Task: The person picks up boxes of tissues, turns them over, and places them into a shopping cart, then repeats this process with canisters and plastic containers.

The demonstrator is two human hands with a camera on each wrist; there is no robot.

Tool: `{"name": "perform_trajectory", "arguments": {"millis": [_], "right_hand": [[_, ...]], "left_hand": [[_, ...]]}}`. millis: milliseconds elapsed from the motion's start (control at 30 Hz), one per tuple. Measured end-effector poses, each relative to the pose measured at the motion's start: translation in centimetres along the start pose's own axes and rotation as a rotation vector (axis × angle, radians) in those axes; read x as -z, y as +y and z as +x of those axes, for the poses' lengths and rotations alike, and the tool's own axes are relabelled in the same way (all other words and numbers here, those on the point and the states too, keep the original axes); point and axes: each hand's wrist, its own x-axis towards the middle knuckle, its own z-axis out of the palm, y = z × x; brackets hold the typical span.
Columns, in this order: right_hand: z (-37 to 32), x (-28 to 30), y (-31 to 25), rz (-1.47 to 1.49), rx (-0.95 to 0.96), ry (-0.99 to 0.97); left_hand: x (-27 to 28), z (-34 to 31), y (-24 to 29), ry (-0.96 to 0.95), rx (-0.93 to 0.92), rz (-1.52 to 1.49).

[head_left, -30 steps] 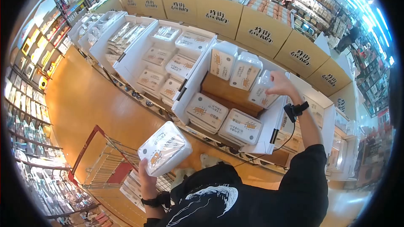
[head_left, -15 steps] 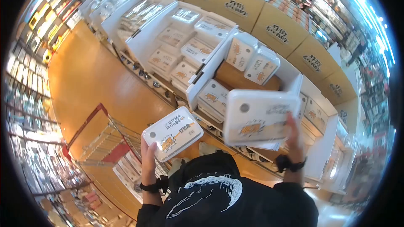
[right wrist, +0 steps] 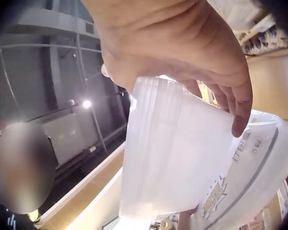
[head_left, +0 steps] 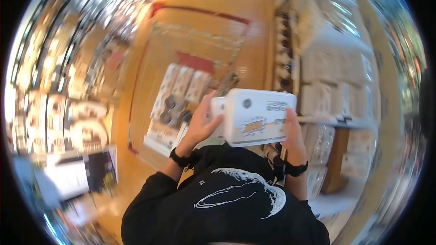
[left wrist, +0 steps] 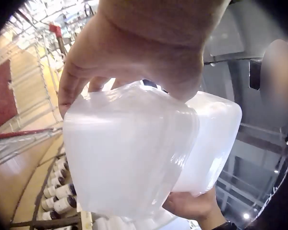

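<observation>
Two wrapped packs of white plastic boxes are held close together in front of the body. My right hand (head_left: 294, 138) grips the right end of one pack (head_left: 261, 131), whose printed face with an orange design points up. My left hand (head_left: 198, 124) holds the other pack (head_left: 219, 105), largely hidden behind the first in the head view. In the left wrist view, the left hand (left wrist: 134, 52) curls over its wrapped pack (left wrist: 125, 153). The right wrist view has the right hand (right wrist: 182, 57) gripping its pack (right wrist: 177, 153), beside the printed one (right wrist: 240, 177).
A shopping cart with a red-trimmed rim (head_left: 204, 12) stands ahead to the left, with several boxed packs (head_left: 181, 81) inside. Along the right runs a display of packs (head_left: 322, 100) in white bins. Stocked shelves (head_left: 54, 63) line the left side.
The view has turned toward the cart. My right hand has lifted its pack out of the display bin and brought it beside the one in my left hand.
</observation>
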Motion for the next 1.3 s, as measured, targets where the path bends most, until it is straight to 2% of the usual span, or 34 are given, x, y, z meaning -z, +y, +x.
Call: {"name": "perform_trajectory", "arguments": {"millis": [33, 67, 100, 133, 200, 333, 367, 433, 533, 567, 600, 667, 733, 800, 833, 867, 933, 967, 1033, 1167, 1300], "right_hand": [[1.1, -0.2, 0.5, -0.021, -0.075, -0.053], [1.7, -0.6, 0.9, -0.02, -0.111, 0.0], [2.6, -1.2, 1.2, -0.025, -0.137, 0.061], [3.7, -1.7, 1.5, -0.056, -0.186, 0.031], [5.9, -2.9, 1.9, 0.001, -0.162, -0.056], [10.0, -4.1, 1.7, -0.018, -0.197, 0.02], [10.5, -5.1, 1.7, -0.089, -0.175, 0.1], [11.8, -4.9, 1.5, -0.145, -0.203, 0.137], [13.4, -5.0, 1.2, -0.226, -0.192, 0.183], [13.4, -5.9, 1.3, -0.194, -0.164, 0.216], [13.4, -6.8, 1.5, -0.163, -0.135, 0.248], [13.9, -8.0, 1.8, -0.198, -0.133, 0.317], [14.8, -8.3, 2.5, -0.19, -0.15, 0.321], [15.6, -8.6, 3.0, -0.22, -0.185, 0.341], [15.8, -8.6, 3.4, -0.265, -0.193, 0.372], [16.4, -8.4, 3.6, -0.313, -0.188, 0.389], [17.3, -6.9, 4.1, -0.363, -0.167, 0.324], [17.7, -7.1, 4.2, -0.389, -0.153, 0.307], [18.0, -7.6, 4.7, -0.416, -0.175, 0.354], [19.2, -9.0, 5.4, -0.458, -0.258, 0.387], [21.6, -9.7, 5.6, -0.539, -0.32, 0.246]], "left_hand": [[0.5, -1.1, -0.7, 0.011, 0.019, 0.128], [1.0, -2.6, -1.3, 0.085, 0.053, 0.124], [1.4, -3.7, -1.9, 0.161, 0.12, 0.054], [1.8, -4.7, -2.7, 0.23, 0.182, -0.02], [3.4, -7.1, -4.8, 0.324, 0.249, -0.021], [7.4, -10.7, -8.7, 0.605, 0.558, -0.305], [8.3, -11.1, -9.6, 0.622, 0.573, -0.323], [10.0, -10.8, -11.6, 0.826, 0.539, -0.454], [10.9, -7.9, -15.5, 0.809, 0.576, -0.482], [10.9, -6.2, -17.7, 0.774, 0.68, -0.456], [10.7, -4.5, -20.1, 0.775, 0.686, -0.477], [9.8, -1.0, -25.2, 0.448, 0.571, -0.674], [7.5, 3.1, -29.4, 0.529, 0.735, -0.644], [5.9, 5.7, -32.2, 0.479, 0.604, -0.537], [5.1, 6.9, -33.3, 0.468, 0.674, -0.416], [5.3, 7.7, -32.9, 0.472, 0.655, -0.431], [5.9, 9.7, -30.1, 0.338, 0.595, -0.118], [4.8, 11.0, -30.4, 0.355, 0.575, -0.141], [1.9, 12.5, -32.0, 0.356, 0.792, 0.09], [-2.0, 14.4, -34.3, 0.227, 0.796, -0.002], [-3.2, 14.8, -35.0, 0.284, 0.744, 0.001]]}}
